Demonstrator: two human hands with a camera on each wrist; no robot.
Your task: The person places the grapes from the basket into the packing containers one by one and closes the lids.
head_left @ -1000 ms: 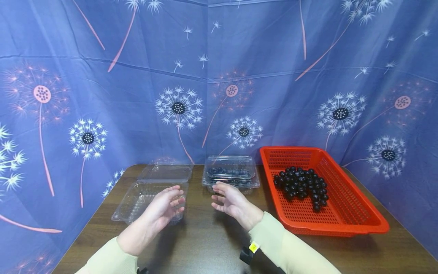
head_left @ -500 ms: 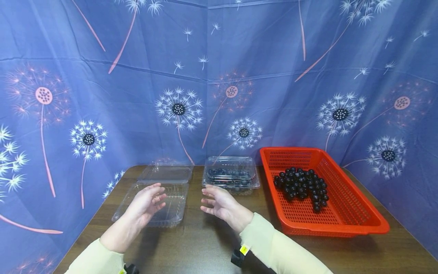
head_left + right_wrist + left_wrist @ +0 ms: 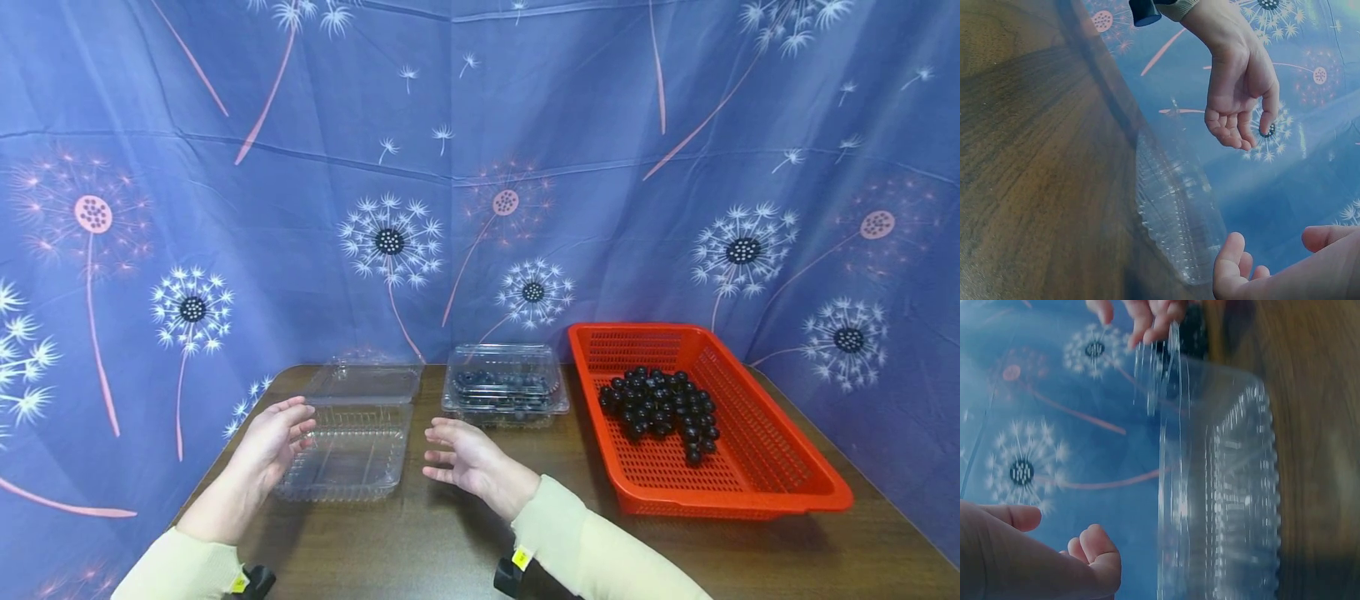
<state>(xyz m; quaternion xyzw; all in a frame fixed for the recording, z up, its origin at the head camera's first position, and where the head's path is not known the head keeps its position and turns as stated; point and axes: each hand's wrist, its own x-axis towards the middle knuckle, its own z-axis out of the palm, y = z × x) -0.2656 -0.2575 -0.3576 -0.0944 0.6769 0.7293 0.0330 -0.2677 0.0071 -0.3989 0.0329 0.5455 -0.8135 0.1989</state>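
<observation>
My left hand (image 3: pixel 270 450) hovers over the left side of a clear plastic clamshell box (image 3: pixel 345 458), whose lid is folded back. Its fingers are loosely bent and hold nothing. In the right wrist view the left hand (image 3: pixel 1238 94) is apart from the box (image 3: pixel 1175 212). To the right of that box, my right hand (image 3: pixel 472 462) hangs above the table, fingers relaxed around nothing. Behind it stands a second clamshell box (image 3: pixel 506 379), lid down, with dark round fruit inside. A red plastic basket (image 3: pixel 738 500) at the right holds a bunch of black grapes (image 3: pixel 652 404).
The brown wooden table (image 3: pixel 397 550) backs onto blue dandelion-print cloth (image 3: pixel 637 250), which also rises on both sides. The basket takes up the table's right part. The opened box's lid (image 3: pixel 367 382) leans toward the cloth.
Both hands have moved left, the left one farther, from the opened box's right side to its left side. The gap between them has widened. Boxes and basket stay in place.
</observation>
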